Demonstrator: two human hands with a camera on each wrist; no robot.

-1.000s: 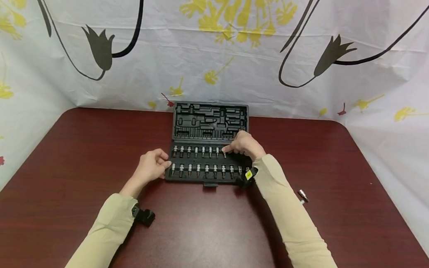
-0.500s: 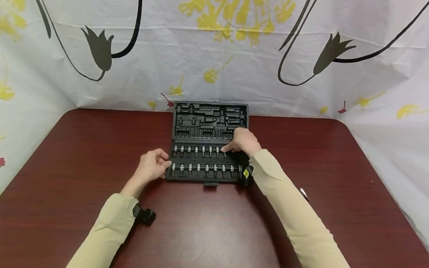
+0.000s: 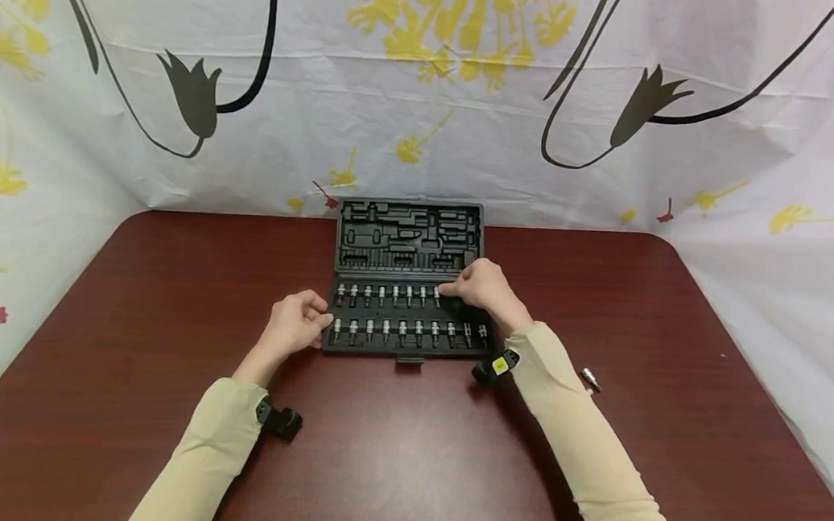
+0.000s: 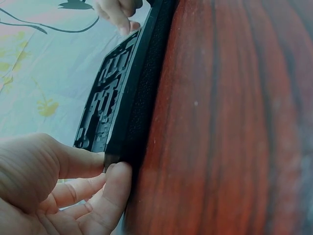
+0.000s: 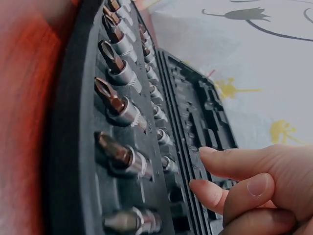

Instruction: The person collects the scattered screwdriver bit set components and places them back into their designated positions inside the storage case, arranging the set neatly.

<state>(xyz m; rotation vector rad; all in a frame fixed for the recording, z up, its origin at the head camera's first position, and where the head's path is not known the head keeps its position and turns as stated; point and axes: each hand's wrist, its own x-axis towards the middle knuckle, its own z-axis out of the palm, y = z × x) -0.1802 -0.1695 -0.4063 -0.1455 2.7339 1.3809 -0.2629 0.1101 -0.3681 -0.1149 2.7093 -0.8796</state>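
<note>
A black plastic socket case [image 3: 399, 313] lies open on the table, with two rows of silver bit sockets in its tray and a moulded lid [image 3: 407, 271] standing up behind. My left hand [image 3: 292, 322] pinches the case's left edge between thumb and fingers, as the left wrist view shows too. Over the right part of the back row is my right hand [image 3: 489, 287], its index finger and thumb apart and holding nothing in the right wrist view. Just beside those fingertips sits the last bit socket [image 3: 437, 297] of that row, seated in its slot. Bare slots [image 5: 174, 194] follow it.
A loose bit socket [image 3: 589, 378] lies on the dark red table [image 3: 404, 445] right of the case, beside the right sleeve, which partly hides another small silver piece. A white patterned cloth [image 3: 280, 146] hangs behind the table.
My right hand has drawn back slightly to the right, off the last back-row bit socket, which now shows fully in its slot. The left hand has stayed on the case.
</note>
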